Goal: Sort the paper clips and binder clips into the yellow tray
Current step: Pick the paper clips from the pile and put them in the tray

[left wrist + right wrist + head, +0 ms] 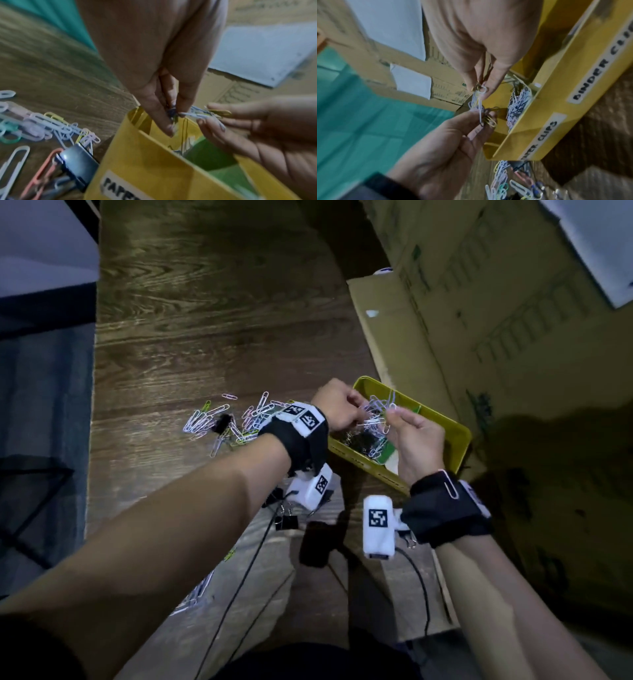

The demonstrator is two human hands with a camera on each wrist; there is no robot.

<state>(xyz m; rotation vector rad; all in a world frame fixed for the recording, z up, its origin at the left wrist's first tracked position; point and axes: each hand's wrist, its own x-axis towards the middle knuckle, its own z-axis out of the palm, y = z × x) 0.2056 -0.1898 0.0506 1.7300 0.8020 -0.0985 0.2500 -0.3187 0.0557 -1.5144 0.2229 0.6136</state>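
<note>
I see left hand [337, 405] and right hand [416, 436] both pinching tangled paper clips [378, 410] over yellow tray [459, 440] — some clips already inside; loose pile [222, 421] and binder clips [287, 522] left on surface

Loose paper clips [226, 419] lie on the counter [205, 320] at frame centre, the tray [459, 436] just right, cardboard boxes [513, 320] beyond at upper right.
</note>
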